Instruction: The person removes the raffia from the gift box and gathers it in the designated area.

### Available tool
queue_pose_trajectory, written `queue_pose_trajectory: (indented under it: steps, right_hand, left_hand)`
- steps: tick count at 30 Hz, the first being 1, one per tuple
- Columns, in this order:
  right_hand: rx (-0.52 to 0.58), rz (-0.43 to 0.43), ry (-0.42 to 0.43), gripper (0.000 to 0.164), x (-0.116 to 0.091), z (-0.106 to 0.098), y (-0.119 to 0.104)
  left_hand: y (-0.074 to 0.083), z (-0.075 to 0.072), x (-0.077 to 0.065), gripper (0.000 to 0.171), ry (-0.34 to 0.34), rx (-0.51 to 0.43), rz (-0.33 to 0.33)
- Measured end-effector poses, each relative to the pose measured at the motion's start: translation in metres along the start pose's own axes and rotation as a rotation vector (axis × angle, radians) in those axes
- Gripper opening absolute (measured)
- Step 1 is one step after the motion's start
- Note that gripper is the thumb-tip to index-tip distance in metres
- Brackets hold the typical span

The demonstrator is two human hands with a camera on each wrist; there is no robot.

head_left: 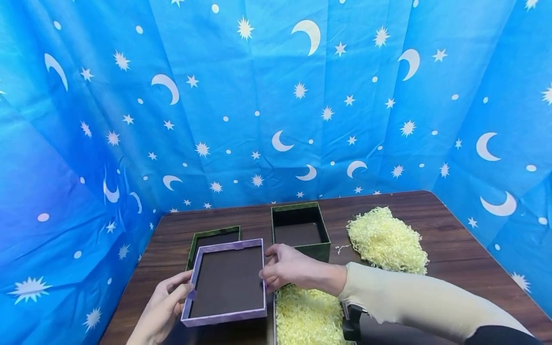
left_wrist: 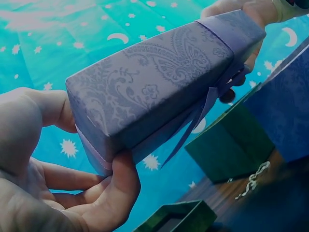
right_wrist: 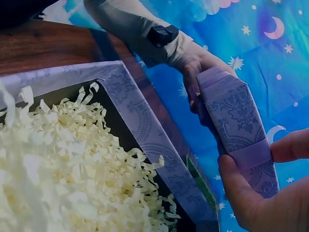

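Observation:
A purple paisley box lid [head_left: 228,282] is raised above the table, its dark inside facing the head camera. My left hand [head_left: 161,306] grips its left side. On the opposite side, my right hand [head_left: 286,266] pinches the rim between thumb and fingers. A purple ribbon [left_wrist: 205,104] wraps the lid and hangs loose underneath in the left wrist view. Just below my right forearm stands a purple box [right_wrist: 140,121] filled with pale yellow shredded paper [head_left: 308,316]. The lid partly covers a green box lid [head_left: 215,232] lying behind it.
An open green box [head_left: 319,252] stands at the back middle of the dark wooden table [head_left: 453,230]. To its right lies a loose heap of yellow shredded paper [head_left: 388,242]. Blue cloth [head_left: 258,96] with moons and stars encloses the table's back and sides.

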State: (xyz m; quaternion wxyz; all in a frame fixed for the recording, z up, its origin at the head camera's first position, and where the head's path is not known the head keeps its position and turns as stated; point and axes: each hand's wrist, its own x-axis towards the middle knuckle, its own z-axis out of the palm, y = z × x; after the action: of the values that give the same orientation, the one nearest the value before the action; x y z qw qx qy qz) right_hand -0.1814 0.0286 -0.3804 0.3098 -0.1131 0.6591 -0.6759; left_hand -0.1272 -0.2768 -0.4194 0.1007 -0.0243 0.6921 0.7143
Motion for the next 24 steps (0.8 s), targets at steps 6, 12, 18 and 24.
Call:
queue_pose_trajectory:
  steps: [6,12,18,24]
  right_hand:
    - [-0.020,0.016,0.011,0.068,0.002,0.010,0.007]
    - [-0.032,0.005,0.004,0.066,0.005,0.016,0.015]
    - [-0.079,0.007,0.025,0.062,0.006,0.020,0.015]
    - [-0.209,0.019,0.061,0.059,0.007,0.028,0.016]
  left_hand:
    - [-0.005,-0.009,-0.002,0.057,-0.013,0.037,-0.039]
    - [-0.009,-0.017,-0.003,0.059,-0.045,0.051,-0.080]
    - [-0.012,-0.022,-0.004,0.060,-0.081,0.051,-0.103]
    - [-0.015,-0.025,-0.008,0.061,-0.072,0.053,-0.114]
